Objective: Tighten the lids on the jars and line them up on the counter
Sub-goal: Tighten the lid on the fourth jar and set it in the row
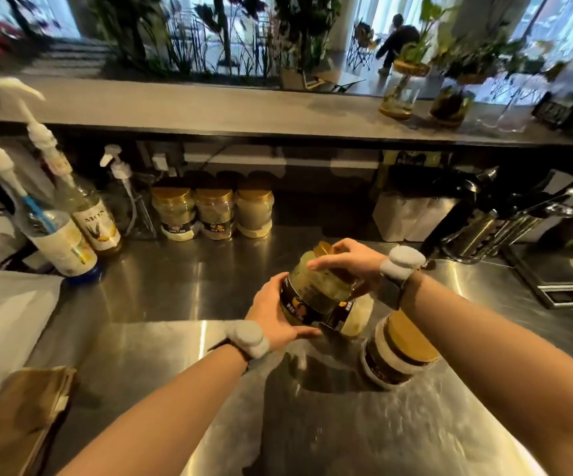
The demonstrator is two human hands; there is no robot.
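While the left grip clasps the base of the tilted jar, held just above the tabletop, the right grip curls around its gold lid, apparently so one steadies while the other twists. Three lidded jars stand in a row at the back, probably the line to join.

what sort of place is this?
Probably a cafe or drinks bar, staff side: pump-top syrup bottles on a stainless counter, a raised serving ledge, a person seated beyond the plants.
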